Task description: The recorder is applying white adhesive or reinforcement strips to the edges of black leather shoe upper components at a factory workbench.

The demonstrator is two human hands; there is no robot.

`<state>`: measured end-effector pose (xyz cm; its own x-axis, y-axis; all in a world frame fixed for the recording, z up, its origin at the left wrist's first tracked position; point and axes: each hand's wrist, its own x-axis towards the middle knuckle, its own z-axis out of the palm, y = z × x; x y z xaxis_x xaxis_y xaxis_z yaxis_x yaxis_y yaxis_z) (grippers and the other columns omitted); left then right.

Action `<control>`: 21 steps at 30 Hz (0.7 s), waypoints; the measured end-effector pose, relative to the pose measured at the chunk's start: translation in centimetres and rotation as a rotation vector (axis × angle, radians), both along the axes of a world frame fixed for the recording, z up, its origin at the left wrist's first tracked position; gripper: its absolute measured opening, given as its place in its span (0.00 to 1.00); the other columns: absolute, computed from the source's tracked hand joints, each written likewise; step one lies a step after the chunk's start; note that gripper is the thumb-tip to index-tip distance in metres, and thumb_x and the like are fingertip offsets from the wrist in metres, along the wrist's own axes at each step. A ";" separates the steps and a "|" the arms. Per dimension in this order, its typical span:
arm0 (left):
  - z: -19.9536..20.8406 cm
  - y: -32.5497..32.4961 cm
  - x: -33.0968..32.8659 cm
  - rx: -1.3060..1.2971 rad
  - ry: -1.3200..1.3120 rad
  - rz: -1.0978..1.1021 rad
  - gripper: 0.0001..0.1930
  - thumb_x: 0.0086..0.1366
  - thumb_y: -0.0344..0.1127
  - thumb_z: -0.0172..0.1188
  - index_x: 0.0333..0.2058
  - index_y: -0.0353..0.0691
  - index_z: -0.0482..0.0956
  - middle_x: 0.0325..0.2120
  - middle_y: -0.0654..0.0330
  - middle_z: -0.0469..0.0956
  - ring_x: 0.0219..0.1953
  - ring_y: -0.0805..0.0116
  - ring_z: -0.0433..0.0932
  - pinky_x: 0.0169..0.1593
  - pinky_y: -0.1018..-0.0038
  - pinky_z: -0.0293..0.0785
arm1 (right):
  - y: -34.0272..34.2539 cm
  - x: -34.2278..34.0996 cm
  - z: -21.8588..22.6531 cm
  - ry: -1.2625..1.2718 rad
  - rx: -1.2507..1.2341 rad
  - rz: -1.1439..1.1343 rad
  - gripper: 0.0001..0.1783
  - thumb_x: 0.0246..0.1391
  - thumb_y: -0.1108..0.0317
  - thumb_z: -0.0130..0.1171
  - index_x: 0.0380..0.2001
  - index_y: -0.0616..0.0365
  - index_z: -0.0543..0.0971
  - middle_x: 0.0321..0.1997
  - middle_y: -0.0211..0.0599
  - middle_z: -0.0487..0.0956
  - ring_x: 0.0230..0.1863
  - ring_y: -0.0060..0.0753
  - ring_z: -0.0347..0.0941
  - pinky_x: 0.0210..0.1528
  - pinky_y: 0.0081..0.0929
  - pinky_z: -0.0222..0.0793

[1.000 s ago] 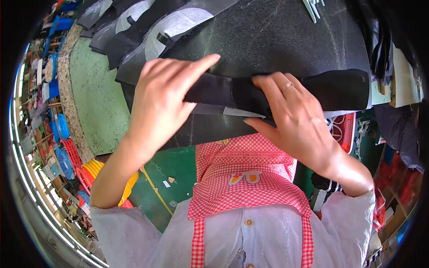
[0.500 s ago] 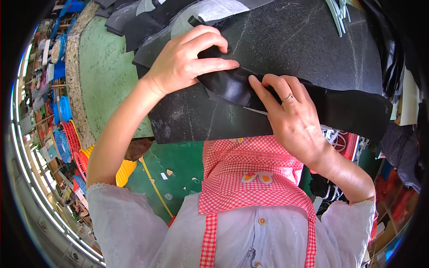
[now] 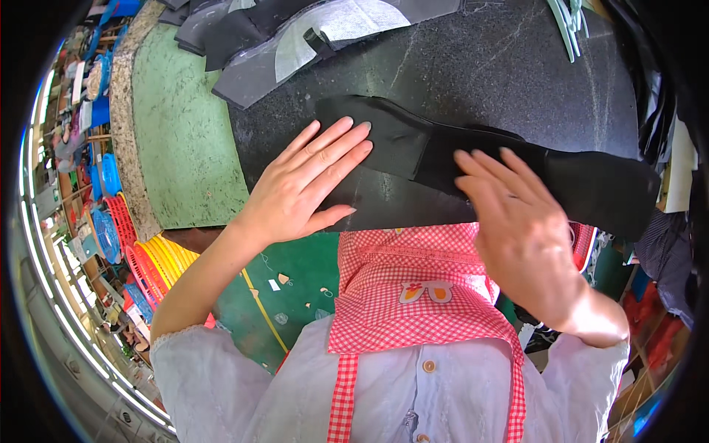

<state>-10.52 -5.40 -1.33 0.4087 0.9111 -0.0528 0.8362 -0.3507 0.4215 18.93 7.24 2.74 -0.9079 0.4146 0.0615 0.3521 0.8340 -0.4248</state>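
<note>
A long black strip of sheet material lies across the dark work mat, its right end reaching the mat's right edge. A smoother, greyer panel forms its left part, with a seam where it meets the matte black part. My left hand is open, fingers outstretched, its fingertips at the panel's left edge. Open and slightly blurred, my right hand has its fingers spread at the near edge of the strip's middle. Whether those fingertips press on it I cannot tell.
Dark cut pieces are piled at the far left, one with a pale curved patch and a small black tab. Light green strips hang at the far right. Left is a green table surface; yellow and red baskets stand below.
Both hands have let go of the strip's folded left part, which now lies flat. My left hand moved nearer and opened; my right hand moved right and nearer, fingers spreading.
</note>
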 end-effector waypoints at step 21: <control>-1.8 11.6 16.8 0.213 -0.513 0.333 0.09 0.69 0.30 0.65 0.42 0.30 0.86 0.40 0.52 0.80 0.46 0.52 0.80 0.53 0.63 0.76 | 13.1 9.2 1.2 -0.117 -0.357 -0.218 0.12 0.61 0.68 0.60 0.44 0.63 0.85 0.41 0.52 0.85 0.45 0.56 0.82 0.50 0.42 0.76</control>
<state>6.30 6.16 -3.16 0.0280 0.9625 0.2697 0.6255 -0.2274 0.7464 28.13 20.29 3.93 -0.7893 0.5739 -0.2186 0.5666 0.5433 -0.6196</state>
